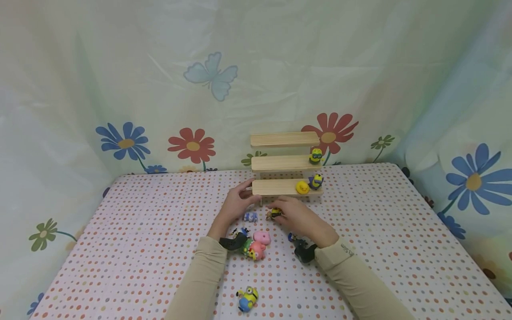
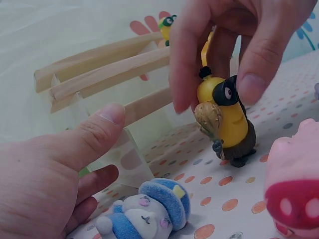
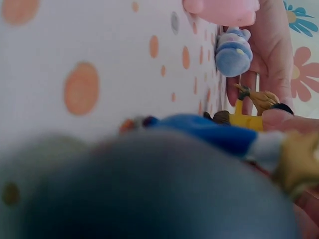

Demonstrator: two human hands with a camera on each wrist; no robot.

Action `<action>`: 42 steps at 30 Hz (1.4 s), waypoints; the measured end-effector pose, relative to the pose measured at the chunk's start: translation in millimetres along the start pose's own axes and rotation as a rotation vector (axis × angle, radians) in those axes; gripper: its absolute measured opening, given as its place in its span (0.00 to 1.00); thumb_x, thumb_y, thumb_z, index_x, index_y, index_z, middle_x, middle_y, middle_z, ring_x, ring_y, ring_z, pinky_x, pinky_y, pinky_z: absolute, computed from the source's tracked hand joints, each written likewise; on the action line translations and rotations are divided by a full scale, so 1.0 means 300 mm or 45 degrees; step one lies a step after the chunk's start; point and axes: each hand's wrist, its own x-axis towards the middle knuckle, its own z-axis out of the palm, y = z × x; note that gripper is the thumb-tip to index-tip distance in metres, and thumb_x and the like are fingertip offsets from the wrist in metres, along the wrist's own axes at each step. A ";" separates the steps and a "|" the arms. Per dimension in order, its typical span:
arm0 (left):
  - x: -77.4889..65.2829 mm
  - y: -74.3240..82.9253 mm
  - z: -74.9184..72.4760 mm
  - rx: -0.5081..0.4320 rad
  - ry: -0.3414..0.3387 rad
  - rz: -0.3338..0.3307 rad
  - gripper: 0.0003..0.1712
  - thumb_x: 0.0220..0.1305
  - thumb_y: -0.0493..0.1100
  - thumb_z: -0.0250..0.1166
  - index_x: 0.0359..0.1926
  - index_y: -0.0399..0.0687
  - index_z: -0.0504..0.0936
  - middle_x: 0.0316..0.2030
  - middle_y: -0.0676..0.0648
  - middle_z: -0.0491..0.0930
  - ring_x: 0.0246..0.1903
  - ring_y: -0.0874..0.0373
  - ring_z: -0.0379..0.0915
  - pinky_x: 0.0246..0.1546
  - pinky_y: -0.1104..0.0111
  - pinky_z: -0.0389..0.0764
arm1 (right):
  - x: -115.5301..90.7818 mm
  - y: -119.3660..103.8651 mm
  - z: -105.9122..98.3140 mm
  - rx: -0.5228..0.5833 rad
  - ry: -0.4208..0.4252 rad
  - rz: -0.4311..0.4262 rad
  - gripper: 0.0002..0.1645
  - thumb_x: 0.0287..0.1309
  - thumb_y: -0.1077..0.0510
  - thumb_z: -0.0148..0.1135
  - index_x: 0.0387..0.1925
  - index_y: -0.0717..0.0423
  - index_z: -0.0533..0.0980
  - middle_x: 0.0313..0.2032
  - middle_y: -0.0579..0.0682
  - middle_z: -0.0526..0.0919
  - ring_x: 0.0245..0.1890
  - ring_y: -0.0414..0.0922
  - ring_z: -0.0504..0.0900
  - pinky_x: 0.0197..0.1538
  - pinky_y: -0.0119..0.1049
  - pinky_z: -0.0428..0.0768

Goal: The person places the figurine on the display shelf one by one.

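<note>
My right hand (image 1: 294, 215) grips a yellow minion figurine (image 2: 232, 117) from above by its head. The figurine has a black mask, a dark brown skirt and a tan club; its feet are close over the spotted cloth, in front of the rack. At the left end of the three-tier wooden shelf rack (image 1: 274, 187), my left hand (image 1: 235, 205) holds the lowest board, thumb at its front edge and fingers behind. A small blue-and-white figure in a cap (image 2: 154, 209) lies just below the left hand. In the right wrist view a blurred dark shape hides much of the table.
A yellow duck (image 1: 302, 187) and a minion (image 1: 316, 182) sit at the lowest board's right end, another minion (image 1: 315, 156) on the middle board. Pink pig figures (image 1: 262, 237) lie by the left wrist, blue-clad figures (image 1: 294, 238) by the right. A minion (image 1: 248, 298) lies nearer.
</note>
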 end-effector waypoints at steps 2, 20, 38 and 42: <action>-0.010 0.024 -0.001 0.004 -0.010 -0.004 0.43 0.58 0.50 0.68 0.71 0.51 0.60 0.65 0.43 0.68 0.60 0.48 0.71 0.55 0.57 0.77 | -0.001 -0.002 -0.007 -0.010 0.007 0.009 0.20 0.57 0.59 0.66 0.53 0.54 0.78 0.49 0.52 0.81 0.49 0.46 0.80 0.51 0.43 0.80; 0.012 -0.026 0.021 0.001 0.029 0.046 0.48 0.51 0.61 0.69 0.71 0.54 0.62 0.64 0.46 0.69 0.58 0.51 0.73 0.52 0.59 0.79 | 0.003 0.018 -0.080 0.074 0.067 0.027 0.17 0.54 0.61 0.68 0.47 0.59 0.80 0.41 0.53 0.84 0.38 0.44 0.83 0.41 0.37 0.82; 0.004 -0.013 0.005 0.009 0.020 -0.003 0.44 0.56 0.54 0.69 0.71 0.56 0.61 0.65 0.44 0.67 0.59 0.49 0.72 0.53 0.59 0.78 | 0.190 -0.035 -0.386 0.076 0.250 -0.038 0.20 0.57 0.58 0.66 0.52 0.59 0.79 0.46 0.55 0.83 0.45 0.49 0.84 0.48 0.43 0.82; 0.003 -0.012 0.007 0.024 0.037 -0.011 0.44 0.54 0.58 0.69 0.70 0.59 0.63 0.63 0.46 0.70 0.58 0.51 0.73 0.54 0.60 0.78 | 0.260 -0.014 -0.384 0.064 0.243 -0.011 0.20 0.59 0.58 0.65 0.53 0.58 0.78 0.48 0.56 0.82 0.47 0.49 0.83 0.51 0.43 0.81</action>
